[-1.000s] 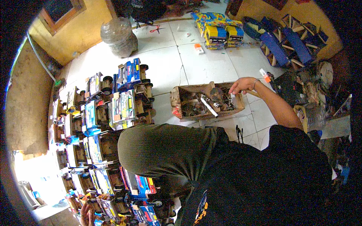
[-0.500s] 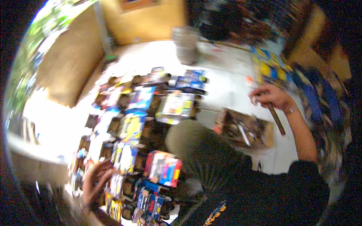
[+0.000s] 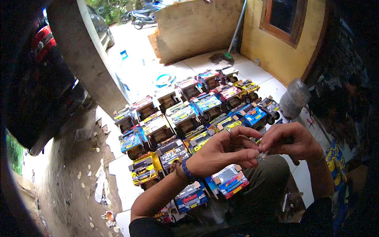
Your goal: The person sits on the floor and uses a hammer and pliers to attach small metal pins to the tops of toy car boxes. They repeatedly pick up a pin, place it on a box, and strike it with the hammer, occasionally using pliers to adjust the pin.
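At right of centre, the grip of the right hand (image 3: 292, 142) seems pinched on a small clear piece (image 3: 263, 153); the left hand (image 3: 221, 152) curls in beside it, its closure hidden. Handling so slight a thing well likely calls for light fingertip pressure and hands braced together. Below and leftward, toy trucks (image 3: 233, 181) stand in rows across the white tiled floor (image 3: 270, 87). A yellow wall (image 3: 256, 43) fills the upper right; a scooter (image 3: 145, 17) stands outside, top centre.
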Demonstrator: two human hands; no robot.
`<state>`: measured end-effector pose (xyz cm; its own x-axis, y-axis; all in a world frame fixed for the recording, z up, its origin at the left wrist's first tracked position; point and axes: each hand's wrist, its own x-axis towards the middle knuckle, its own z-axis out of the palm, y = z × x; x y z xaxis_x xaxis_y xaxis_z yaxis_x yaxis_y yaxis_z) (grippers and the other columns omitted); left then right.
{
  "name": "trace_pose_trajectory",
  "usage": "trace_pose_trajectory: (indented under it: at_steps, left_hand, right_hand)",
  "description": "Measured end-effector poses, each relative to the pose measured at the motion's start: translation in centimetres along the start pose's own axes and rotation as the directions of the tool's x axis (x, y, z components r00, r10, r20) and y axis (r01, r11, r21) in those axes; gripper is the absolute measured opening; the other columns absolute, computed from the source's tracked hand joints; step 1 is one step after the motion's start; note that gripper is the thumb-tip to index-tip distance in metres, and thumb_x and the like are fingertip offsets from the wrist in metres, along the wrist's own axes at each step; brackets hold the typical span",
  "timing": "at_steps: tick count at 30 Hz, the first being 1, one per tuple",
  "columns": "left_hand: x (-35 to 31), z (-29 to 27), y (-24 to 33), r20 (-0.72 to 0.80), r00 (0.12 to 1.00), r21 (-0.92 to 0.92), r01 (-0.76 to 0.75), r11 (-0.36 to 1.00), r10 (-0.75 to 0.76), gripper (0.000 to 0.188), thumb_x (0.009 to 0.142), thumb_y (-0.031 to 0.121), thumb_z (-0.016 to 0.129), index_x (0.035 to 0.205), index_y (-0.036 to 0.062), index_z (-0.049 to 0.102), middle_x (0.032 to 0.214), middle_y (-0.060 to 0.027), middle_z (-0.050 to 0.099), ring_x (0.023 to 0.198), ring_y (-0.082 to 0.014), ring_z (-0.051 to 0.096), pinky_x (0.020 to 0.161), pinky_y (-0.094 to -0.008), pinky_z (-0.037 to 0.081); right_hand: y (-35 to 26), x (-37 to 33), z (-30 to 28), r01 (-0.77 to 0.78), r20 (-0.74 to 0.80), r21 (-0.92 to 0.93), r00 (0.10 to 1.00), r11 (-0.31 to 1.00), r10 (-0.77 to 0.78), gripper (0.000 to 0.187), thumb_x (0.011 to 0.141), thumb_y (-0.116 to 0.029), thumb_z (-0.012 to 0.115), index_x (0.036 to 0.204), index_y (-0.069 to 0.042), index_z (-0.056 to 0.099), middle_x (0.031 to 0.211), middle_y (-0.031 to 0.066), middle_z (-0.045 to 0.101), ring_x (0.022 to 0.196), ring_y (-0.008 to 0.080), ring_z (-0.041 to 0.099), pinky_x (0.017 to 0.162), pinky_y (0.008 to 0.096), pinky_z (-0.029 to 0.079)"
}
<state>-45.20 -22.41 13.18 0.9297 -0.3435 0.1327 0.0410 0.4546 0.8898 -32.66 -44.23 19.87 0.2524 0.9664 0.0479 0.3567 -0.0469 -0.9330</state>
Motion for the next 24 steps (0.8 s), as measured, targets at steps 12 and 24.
trace_pose_trajectory:
  at_steps: [12,24]
  left_hand:
    - [-1.9,-4.6,-1.4,-0.161,0.984,-0.337,0.016,0.941,-0.074,0.050,0.091,0.010,0.069,0.134,0.0078,0.044,0.109,-0.0049,0.063,0.099,-0.0158,0.065,0.085,-0.0285,0.056]
    - [-3.0,-7.3,1.3,-0.528,0.849,-0.238,-0.151,0.959,0.003,0.030,0.094,0.015,0.064,0.121,0.0036,0.059,0.108,-0.0089,0.067,0.102,-0.0208,0.067,0.088,-0.0346,0.057]
  right_hand:
    - [0.7,6.3,1.5,-0.016,0.093,-0.144,0.995,0.990,0.029,0.034,0.091,-0.010,0.066,0.124,-0.004,0.063,0.120,0.0090,0.067,0.115,0.0201,0.059,0.102,0.0356,0.043]
    - [0.6,4.9,-5.9,0.206,-0.782,0.055,0.617,0.977,-0.086,0.038,0.102,-0.025,0.051,0.134,-0.005,0.053,0.111,0.0048,0.065,0.057,-0.0023,0.043,0.045,0.0138,0.034]
